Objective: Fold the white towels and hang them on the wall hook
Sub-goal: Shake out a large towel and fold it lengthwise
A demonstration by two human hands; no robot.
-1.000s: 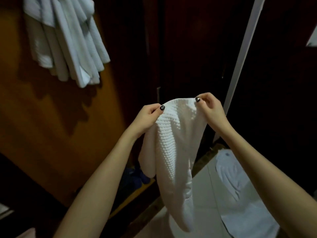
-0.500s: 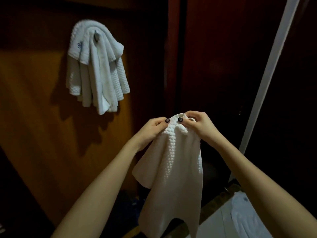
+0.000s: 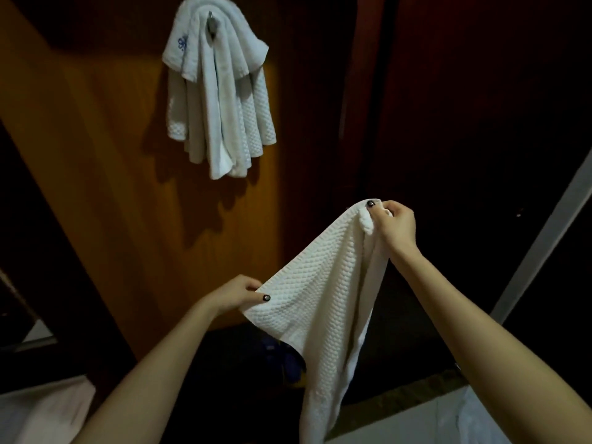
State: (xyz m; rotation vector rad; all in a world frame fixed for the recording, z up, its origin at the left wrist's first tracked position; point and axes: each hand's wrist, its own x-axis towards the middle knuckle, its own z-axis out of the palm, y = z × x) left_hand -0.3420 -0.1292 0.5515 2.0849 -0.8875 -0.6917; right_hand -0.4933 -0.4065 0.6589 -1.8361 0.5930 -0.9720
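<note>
Dim wood panelling [image 3: 96,161] fills the left and middle of the frame. At the upper centre a wall hook [image 3: 212,24] already carries a bunch of white towels [image 3: 221,100], draped over it and hanging down the panel. Lower down, right of centre, the person holds another white towel [image 3: 320,299] in the air, well apart from the hook. The right grip [image 3: 394,225] is clamped on a bunched top corner, thumb and fingers pinching the cloth. The left grip [image 3: 238,294], lower and nearer the centre, pinches the towel's edge, so the waffle cloth stretches on a slant between them and its tail trails off the bottom of the frame. This looks like the folding step, with the cloth spread but not yet compact. The next move probably calls for bringing the two pinched points together to halve the towel, then lifting it up and left. The hook is crowded, so the fold would need to go over its tip without dislodging the others.
</note>
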